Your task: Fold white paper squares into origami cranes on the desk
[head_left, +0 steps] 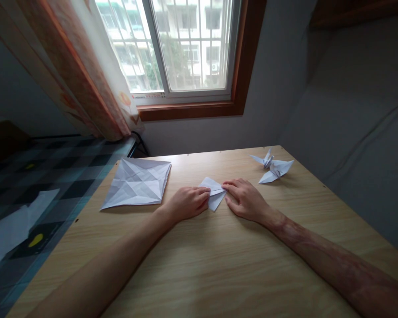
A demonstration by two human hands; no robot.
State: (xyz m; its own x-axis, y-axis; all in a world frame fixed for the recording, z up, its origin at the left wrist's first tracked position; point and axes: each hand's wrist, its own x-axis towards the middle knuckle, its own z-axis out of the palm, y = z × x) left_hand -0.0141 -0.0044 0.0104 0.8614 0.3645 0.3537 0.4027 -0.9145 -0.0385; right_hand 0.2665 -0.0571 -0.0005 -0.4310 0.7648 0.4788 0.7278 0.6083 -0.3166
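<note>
A small white sheet of folded paper (216,202) lies on the wooden table, with a raised fold across its middle. My left hand (189,203) grips its left side, fingers bent and pressed together at the edge. On the opposite side, my right hand (247,198) pinches the right corner of the fold between fingertips and thumb. Parts of the paper are hidden under the fingers of both hands.
Creased white paper sheets (141,182) lie at the table's back left. Two folded paper cranes (277,170) stand at the back right. Left of the table (172,274), a checked bedspread (69,165) carries torn white paper (16,229). A window (192,48) is behind.
</note>
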